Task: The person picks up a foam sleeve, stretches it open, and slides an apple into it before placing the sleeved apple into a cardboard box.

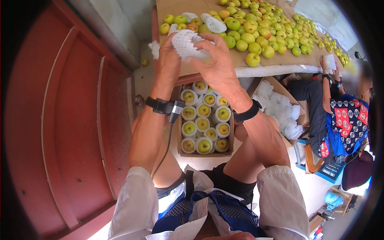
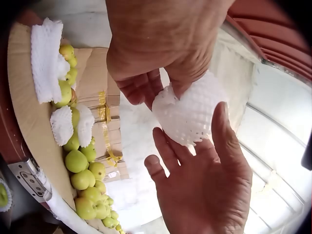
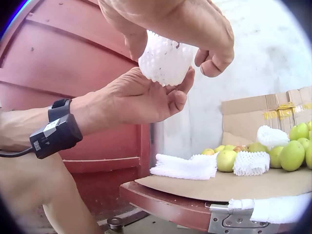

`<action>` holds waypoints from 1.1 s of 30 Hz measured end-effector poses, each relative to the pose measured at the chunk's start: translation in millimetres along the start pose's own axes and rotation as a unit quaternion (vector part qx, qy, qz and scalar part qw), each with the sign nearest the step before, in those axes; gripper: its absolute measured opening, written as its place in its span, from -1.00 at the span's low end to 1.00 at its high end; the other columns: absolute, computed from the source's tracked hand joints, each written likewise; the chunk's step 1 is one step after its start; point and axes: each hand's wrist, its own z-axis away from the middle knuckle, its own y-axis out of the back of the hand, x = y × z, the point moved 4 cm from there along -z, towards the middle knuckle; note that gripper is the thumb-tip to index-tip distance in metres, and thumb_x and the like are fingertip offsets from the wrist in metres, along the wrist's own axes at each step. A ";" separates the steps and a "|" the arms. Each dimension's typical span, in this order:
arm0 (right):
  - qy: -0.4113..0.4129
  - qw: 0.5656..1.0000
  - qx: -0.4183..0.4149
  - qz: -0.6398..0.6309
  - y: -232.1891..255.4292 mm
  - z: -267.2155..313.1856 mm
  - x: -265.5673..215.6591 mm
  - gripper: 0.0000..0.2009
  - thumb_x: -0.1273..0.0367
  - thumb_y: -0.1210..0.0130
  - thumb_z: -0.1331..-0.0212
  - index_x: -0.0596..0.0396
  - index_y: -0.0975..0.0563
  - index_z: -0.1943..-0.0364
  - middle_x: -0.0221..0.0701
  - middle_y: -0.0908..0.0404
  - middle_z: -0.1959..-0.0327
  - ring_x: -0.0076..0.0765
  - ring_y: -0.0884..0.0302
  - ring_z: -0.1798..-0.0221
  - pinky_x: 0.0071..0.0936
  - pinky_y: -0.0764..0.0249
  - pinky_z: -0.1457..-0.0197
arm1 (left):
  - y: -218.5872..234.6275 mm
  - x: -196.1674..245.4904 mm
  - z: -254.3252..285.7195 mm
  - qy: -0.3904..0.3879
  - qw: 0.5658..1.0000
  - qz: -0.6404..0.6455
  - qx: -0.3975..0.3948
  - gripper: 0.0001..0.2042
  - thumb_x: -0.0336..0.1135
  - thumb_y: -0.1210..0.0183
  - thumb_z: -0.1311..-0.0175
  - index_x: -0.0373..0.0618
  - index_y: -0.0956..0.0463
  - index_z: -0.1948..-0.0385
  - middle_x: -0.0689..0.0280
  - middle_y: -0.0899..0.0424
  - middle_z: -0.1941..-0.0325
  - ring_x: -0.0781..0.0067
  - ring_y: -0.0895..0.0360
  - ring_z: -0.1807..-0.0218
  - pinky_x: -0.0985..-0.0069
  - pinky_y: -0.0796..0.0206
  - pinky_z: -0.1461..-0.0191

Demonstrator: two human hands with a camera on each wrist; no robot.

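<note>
A white foam fruit net (image 1: pixel 185 43), rounded out, is held up over the table's near edge; I cannot tell whether fruit is inside. My left hand (image 1: pixel 169 60) grips it from the left, its thumb pressing the mesh in the left wrist view. From the right my right hand (image 1: pixel 218 66) curves round it, thumb and fingertips at the mesh, some fingers spread away from it. In the right wrist view the net (image 3: pixel 165 61) sits between both hands. Flattened foam nets (image 3: pixel 184 166) and green-yellow apples (image 3: pixel 226 160) lie on the cardboard-covered table just beyond.
Below my hands stands a carton (image 1: pixel 180 148) of netted apples. Right of it is a box of white foam nets (image 1: pixel 272 106). Many loose apples (image 1: pixel 262 34) spread over the table (image 1: pixel 236 60). Another person (image 1: pixel 348 116) sits at the right; a red door (image 1: pixel 72 120) is at the left.
</note>
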 end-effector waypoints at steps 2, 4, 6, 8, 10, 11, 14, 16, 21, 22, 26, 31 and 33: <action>0.018 1.000 0.018 -0.004 0.8 -0.7 3.9 -0.63 0.34 -0.39 -0.01 0.13 -0.61 0.07 -0.11 -0.47 -0.11 0.01 -0.38 -0.24 -0.22 -0.35 -0.31 | -1.9 0.3 0.9 -0.003 1.000 -0.010 0.005 -0.73 -0.52 -0.09 -0.35 -0.21 -0.57 -0.06 0.31 -0.69 0.00 0.53 -0.62 0.00 0.55 -0.46 -0.09; -0.013 0.999 0.014 -0.045 3.3 -3.5 5.1 -0.67 0.34 -0.34 -0.08 0.16 -0.60 0.08 -0.21 -0.52 -0.07 -0.11 -0.43 -0.19 -0.24 -0.35 -0.30 | -6.0 7.0 1.7 0.001 1.000 -0.022 0.006 -0.72 -0.46 -0.12 -0.40 -0.21 -0.54 -0.11 0.31 -0.67 -0.03 0.54 -0.62 -0.01 0.55 -0.47 -0.10; -0.102 0.981 -0.019 -0.167 6.6 -7.2 8.3 -0.72 0.34 -0.28 -0.14 0.17 -0.61 0.10 -0.31 -0.58 -0.03 -0.24 -0.47 -0.14 -0.28 -0.36 -0.26 | -10.4 8.3 2.2 0.031 0.999 -0.043 0.006 -0.66 -0.49 -0.03 -0.34 -0.27 -0.50 -0.13 0.26 -0.66 -0.05 0.50 -0.59 -0.03 0.55 -0.42 -0.15; -0.240 0.899 -0.079 -0.358 7.8 -7.6 14.0 -0.78 0.33 -0.22 -0.22 0.14 -0.62 0.13 -0.44 -0.62 0.02 -0.37 -0.51 -0.07 -0.33 -0.38 -0.19 | -13.2 6.9 2.7 0.062 0.998 -0.022 -0.004 -0.63 -0.49 0.00 -0.31 -0.31 -0.46 -0.16 0.22 -0.64 -0.07 0.46 -0.57 -0.07 0.54 -0.38 -0.19; -0.276 0.865 -0.061 -0.414 6.5 -5.4 34.4 -0.78 0.32 -0.15 -0.28 0.09 -0.61 0.07 -0.51 -0.64 0.03 -0.46 -0.53 -0.02 -0.37 -0.38 -0.11 | -16.0 3.6 2.0 0.092 0.994 0.041 -0.028 -0.60 -0.47 -0.02 -0.29 -0.32 -0.44 -0.18 0.20 -0.62 -0.08 0.44 -0.54 -0.11 0.50 -0.36 -0.22; -0.293 0.847 -0.051 -0.440 5.8 -5.6 44.4 -0.78 0.31 -0.11 -0.31 0.06 -0.60 0.04 -0.54 -0.64 0.04 -0.50 -0.53 0.00 -0.40 -0.39 -0.07 | -15.1 0.1 0.8 0.112 0.991 0.067 -0.036 -0.61 -0.46 -0.03 -0.30 -0.30 -0.44 -0.18 0.21 -0.61 -0.10 0.41 -0.52 -0.15 0.46 -0.33 -0.26; -0.352 0.733 -0.043 -0.580 6.6 -7.0 57.2 -0.72 0.40 -0.03 -0.33 0.22 -0.45 -0.07 -0.35 -0.61 0.07 -0.37 -0.53 -0.01 -0.38 -0.44 -0.13 | -13.8 -7.2 1.1 0.167 0.975 0.132 -0.064 -0.61 -0.43 -0.08 -0.31 -0.26 -0.44 -0.18 0.21 -0.59 -0.13 0.35 -0.49 -0.20 0.35 -0.27 -0.34; -0.362 0.701 -0.075 -0.609 7.6 -7.0 67.4 -0.70 0.39 -0.02 -0.34 0.21 -0.42 -0.10 -0.36 -0.60 0.11 -0.36 -0.53 0.04 -0.35 -0.45 -0.12 | -18.9 -2.2 4.6 0.200 0.962 0.163 -0.085 -0.60 -0.40 -0.13 -0.31 -0.25 -0.44 -0.18 0.22 -0.60 -0.10 0.34 -0.50 -0.17 0.32 -0.28 -0.33; -0.384 0.683 -0.078 -0.616 12.6 -6.4 60.4 -0.70 0.35 0.00 -0.37 0.22 -0.42 -0.09 -0.36 -0.58 0.15 -0.36 -0.53 0.11 -0.33 -0.47 -0.05 | -17.6 -6.4 2.1 0.220 0.940 0.240 -0.103 -0.58 -0.25 -0.23 -0.35 -0.16 -0.41 -0.18 0.27 -0.57 0.12 0.37 -0.49 0.00 0.28 -0.29 -0.24; -0.383 0.674 -0.084 -0.626 12.7 -5.5 66.8 -0.69 0.35 0.01 -0.39 0.24 -0.41 -0.10 -0.33 -0.59 0.11 -0.37 -0.54 0.10 -0.35 -0.48 -0.01 | -19.9 -5.3 1.3 0.221 0.936 0.251 -0.112 -0.58 -0.21 -0.24 -0.36 -0.15 -0.41 -0.17 0.28 -0.55 0.16 0.38 -0.48 0.05 0.27 -0.30 -0.22; -0.355 0.637 -0.128 -0.672 11.4 -5.7 81.7 -0.67 0.37 0.02 -0.39 0.30 -0.39 -0.13 -0.30 -0.59 0.11 -0.38 -0.56 0.16 -0.37 -0.53 -0.01 | -25.6 -6.2 4.1 0.248 0.922 0.280 -0.100 -0.56 -0.09 -0.23 -0.38 -0.14 -0.40 -0.15 0.30 -0.52 0.16 0.40 -0.45 0.13 0.28 -0.31 -0.18; -0.371 0.630 -0.128 -0.670 12.4 -5.7 82.4 -0.66 0.36 -0.04 -0.37 0.32 -0.42 -0.11 -0.30 -0.60 0.19 -0.35 -0.57 0.19 -0.30 -0.55 -0.07 | -44.3 3.9 10.6 0.298 0.893 0.316 -0.119 -0.56 -0.03 -0.18 -0.43 -0.17 -0.41 -0.12 0.29 -0.52 0.16 0.41 -0.46 0.18 0.29 -0.34 -0.12; -0.387 0.645 -0.122 -0.648 14.6 -4.3 88.7 -0.67 0.34 -0.07 -0.36 0.30 -0.45 -0.09 -0.30 -0.62 0.20 -0.32 -0.59 0.16 -0.26 -0.55 -0.08 | -44.1 -8.1 11.7 0.313 0.896 0.289 -0.127 -0.51 0.01 -0.16 -0.42 -0.20 -0.39 -0.17 0.24 -0.58 0.04 0.37 -0.51 0.01 0.28 -0.37 -0.14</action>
